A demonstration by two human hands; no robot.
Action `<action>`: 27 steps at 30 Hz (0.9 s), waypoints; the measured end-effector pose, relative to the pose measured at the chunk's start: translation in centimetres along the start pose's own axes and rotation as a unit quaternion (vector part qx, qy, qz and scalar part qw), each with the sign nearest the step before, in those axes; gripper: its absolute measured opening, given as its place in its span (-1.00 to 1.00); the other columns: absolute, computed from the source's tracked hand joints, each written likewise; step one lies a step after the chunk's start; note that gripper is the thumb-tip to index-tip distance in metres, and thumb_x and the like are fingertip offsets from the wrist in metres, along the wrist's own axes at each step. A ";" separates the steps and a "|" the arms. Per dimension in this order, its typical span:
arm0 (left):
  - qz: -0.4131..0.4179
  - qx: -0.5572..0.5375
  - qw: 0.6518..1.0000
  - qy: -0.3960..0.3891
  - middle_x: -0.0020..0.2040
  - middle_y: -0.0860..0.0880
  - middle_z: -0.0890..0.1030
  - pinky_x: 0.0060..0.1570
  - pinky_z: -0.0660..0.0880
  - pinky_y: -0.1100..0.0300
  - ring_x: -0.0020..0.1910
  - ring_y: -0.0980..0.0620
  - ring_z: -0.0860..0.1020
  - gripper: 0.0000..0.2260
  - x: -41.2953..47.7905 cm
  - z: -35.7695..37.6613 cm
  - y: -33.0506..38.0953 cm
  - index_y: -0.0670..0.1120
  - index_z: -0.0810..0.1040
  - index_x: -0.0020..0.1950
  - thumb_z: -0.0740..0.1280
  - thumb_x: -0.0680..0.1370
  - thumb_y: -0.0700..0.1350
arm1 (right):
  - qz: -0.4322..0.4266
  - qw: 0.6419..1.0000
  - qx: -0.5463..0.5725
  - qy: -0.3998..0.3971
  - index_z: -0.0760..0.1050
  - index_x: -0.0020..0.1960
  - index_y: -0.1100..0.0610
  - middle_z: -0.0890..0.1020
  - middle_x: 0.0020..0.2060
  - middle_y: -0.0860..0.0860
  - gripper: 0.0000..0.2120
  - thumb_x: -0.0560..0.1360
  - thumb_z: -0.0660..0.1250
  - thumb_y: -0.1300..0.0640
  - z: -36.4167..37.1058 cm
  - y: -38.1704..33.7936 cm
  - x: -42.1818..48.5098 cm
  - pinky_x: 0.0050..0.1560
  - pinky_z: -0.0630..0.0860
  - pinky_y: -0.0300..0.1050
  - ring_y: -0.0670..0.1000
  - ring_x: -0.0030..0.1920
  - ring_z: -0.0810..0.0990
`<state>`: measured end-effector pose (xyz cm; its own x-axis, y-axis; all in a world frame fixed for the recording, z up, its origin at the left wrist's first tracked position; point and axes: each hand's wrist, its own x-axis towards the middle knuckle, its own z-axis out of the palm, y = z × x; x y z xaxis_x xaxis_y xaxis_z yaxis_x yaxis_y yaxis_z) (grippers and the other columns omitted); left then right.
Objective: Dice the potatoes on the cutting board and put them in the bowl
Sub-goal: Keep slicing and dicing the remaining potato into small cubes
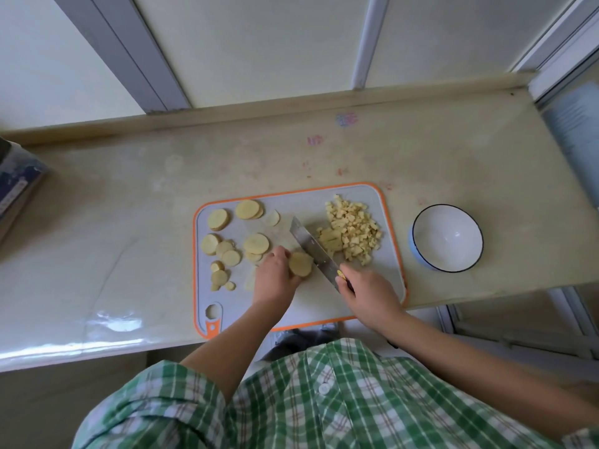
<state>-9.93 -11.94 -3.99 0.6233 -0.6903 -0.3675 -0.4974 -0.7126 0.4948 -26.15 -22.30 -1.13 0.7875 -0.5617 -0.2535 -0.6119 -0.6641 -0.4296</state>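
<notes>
Left hand (pixel 275 273) curls round potato slice stack (pixel 300 263) mid cutting board (pixel 393 254). Right hand (pixel 366 294) grips knife (pixel 312 249), blade touching stack's right side. Diced pile (pixel 350 231) sits right of blade; uncut slices (pixel 223 244) wait left. Bowl (pixel 447 238) stands on bench, no dice inside. Risk: left fingers (pixel 280 254) close to edge; stacked rounds may slide, blade may skid toward them.
</notes>
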 end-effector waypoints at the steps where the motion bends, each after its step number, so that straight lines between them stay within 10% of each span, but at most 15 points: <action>1: 0.008 0.003 1.000 0.003 -0.03 -0.12 0.57 -0.19 0.28 0.15 -0.05 -0.15 0.53 -0.67 0.2 0.0 0.0 -0.11 0.41 0.15 0.41 0.44 -0.15 | 0.006 1.000 -0.003 0.016 0.30 -0.16 0.11 0.37 -0.46 0.01 -0.81 0.61 0.16 0.07 -0.3 0.2 -0.1 -0.47 0.09 -0.08 0.15 -0.42 0.41; 8: -0.008 -0.166 0.985 0.037 -0.11 -0.08 0.59 -0.27 0.42 0.15 -0.25 -0.02 0.55 -0.78 -0.5 -1.7 2.2 -0.11 0.49 0.19 0.25 0.58 -0.08 | -0.023 0.993 -0.054 0.103 0.47 0.05 0.12 0.49 -0.35 -0.01 -0.78 0.42 0.37 0.19 -2.1 0.1 0.0 -0.50 0.26 -0.18 0.13 -0.48 0.48; 13: -0.074 -0.491 0.865 -0.077 -0.25 -0.24 0.59 -0.48 0.42 0.12 -0.40 -0.13 0.50 -0.65 -0.2 -2.3 5.6 -0.31 0.44 0.15 0.05 0.67 -0.05 | -0.073 0.992 -0.072 0.076 0.42 0.35 0.09 0.52 -0.18 0.04 -0.44 0.36 0.41 0.24 -1.5 -0.8 -0.1 -0.48 0.29 -0.14 0.09 -0.37 0.54; 27: -0.084 -0.400 0.912 0.032 -0.48 -0.19 0.52 -0.52 0.38 0.20 -0.56 -0.03 0.44 -0.80 -0.4 -2.9 4.6 -0.24 0.43 -0.24 0.10 0.54 -0.30 | -0.026 0.998 0.055 -0.003 0.15 0.50 -0.23 0.27 -0.03 -0.03 -0.52 0.59 0.03 -0.22 -1.7 -0.8 1.6 -0.18 0.47 -0.06 -0.01 -0.12 0.40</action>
<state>-10.67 -14.58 0.72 0.6971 -0.5522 -0.4574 0.1925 -0.4703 0.8612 -24.49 -23.47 0.25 0.8184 -0.5250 -0.2337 -0.5592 -0.6339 -0.5343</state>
